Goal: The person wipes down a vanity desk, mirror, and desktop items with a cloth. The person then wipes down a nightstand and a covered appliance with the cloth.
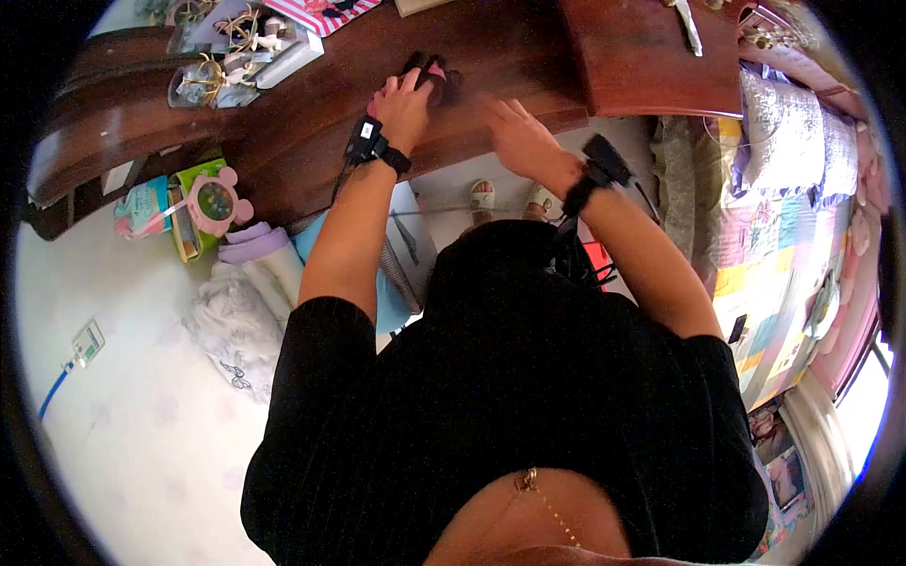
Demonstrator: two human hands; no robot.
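My left hand point(404, 106) rests at the dark wooden desk point(330, 71), its fingers closed over a small black and pink bundle point(440, 81). The bundle looks soft, but its kind I cannot make out, and part of it is hidden under the hand. To the right of it, my right hand point(525, 140) is held above the desk's front edge with fingers stretched out and holding nothing. Its fingertips are smeared by motion and point toward the bundle. Both wrists wear black straps with small devices.
Antler-shaped ornaments point(219, 80) stand at the desk's back left. A raised wooden surface point(661, 57) is at the right, with a bed point(764, 255) beyond it. A pink-framed round item point(219, 200), books and rolled cloth point(260, 255) are along the left wall.
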